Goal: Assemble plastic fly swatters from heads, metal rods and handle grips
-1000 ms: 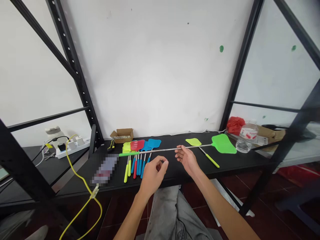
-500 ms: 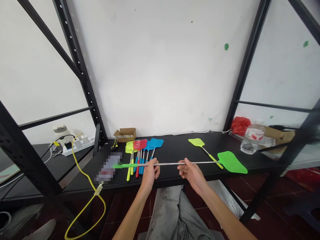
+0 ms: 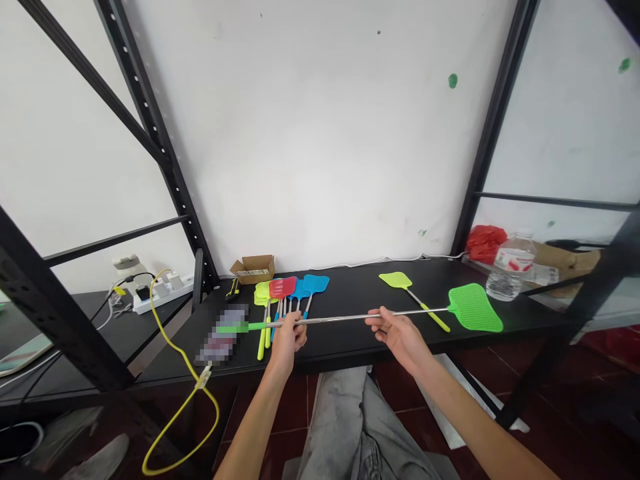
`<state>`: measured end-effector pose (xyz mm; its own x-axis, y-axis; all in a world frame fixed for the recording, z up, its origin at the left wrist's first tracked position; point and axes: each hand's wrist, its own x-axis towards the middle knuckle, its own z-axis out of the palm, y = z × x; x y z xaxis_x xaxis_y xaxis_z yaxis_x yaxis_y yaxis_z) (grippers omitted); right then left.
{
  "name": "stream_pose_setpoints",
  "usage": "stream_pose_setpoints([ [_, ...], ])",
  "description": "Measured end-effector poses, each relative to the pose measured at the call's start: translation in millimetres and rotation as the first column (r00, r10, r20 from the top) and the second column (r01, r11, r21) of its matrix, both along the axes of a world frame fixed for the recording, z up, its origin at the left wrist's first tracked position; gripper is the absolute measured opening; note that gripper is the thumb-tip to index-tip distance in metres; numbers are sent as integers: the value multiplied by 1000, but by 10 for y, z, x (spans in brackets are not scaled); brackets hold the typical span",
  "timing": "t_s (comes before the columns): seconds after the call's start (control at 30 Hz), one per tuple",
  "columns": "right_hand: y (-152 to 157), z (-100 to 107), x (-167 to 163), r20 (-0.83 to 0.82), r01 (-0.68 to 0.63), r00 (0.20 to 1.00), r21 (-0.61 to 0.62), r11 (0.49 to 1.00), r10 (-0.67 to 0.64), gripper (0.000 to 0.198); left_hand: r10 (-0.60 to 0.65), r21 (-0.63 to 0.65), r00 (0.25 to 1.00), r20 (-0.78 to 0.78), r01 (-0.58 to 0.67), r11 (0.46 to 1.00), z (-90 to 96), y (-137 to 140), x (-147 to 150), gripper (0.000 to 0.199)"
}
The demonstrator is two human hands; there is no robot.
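Note:
Stretched across my front is a green fly swatter [image 3: 476, 309] with a long metal telescopic rod, its head at the right and its green grip at the left. My left hand [image 3: 287, 341] is closed around the rod near the grip. With thumb and fingers, my right hand [image 3: 401, 337] pinches the rod farther along toward the head. Behind my left hand lies a row of shorter fly swatters: yellow [image 3: 261, 293], red [image 3: 283, 287] and blue [image 3: 316, 284] ones, partly hidden by that hand. One yellow-green swatter [image 3: 396, 280] lies apart on the right, beyond the rod.
A pixelated phone-like object [image 3: 225, 337] with a yellow cable [image 3: 170, 340] lies at the left of the black shelf [image 3: 350, 293]. Behind are a small cardboard box [image 3: 254, 269] and a power strip [image 3: 165, 293]. A water bottle [image 3: 511, 267] and red bag [image 3: 486, 243] stand right.
My hands have moved apart along the rod, left hand leftward and right hand rightward. The swatter's head sits farther right and a little higher. The camera view has shifted slightly.

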<state>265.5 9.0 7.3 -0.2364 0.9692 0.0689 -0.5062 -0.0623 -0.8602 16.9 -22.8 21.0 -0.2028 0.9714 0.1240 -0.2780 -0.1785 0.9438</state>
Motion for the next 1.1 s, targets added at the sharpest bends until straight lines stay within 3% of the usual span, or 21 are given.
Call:
stream_pose_setpoints([
  [0.23,154,-19,143,4,57,998,3,998,-57,31,72,46,995,-62,-70,997,29,-28,-382,46],
  [0.53,286,-48,328,26,116,993,1,993,-116,30,144,29,988,-50,-143,989,84,-69,-567,44],
  [0.9,383,-22,497,6,196,981,-10,981,-196,31,141,34,990,-13,-140,990,81,-15,-689,45],
  [1.1,402,-38,504,19,184,983,-32,982,-184,30,211,84,977,26,-213,974,124,14,-560,46],
])
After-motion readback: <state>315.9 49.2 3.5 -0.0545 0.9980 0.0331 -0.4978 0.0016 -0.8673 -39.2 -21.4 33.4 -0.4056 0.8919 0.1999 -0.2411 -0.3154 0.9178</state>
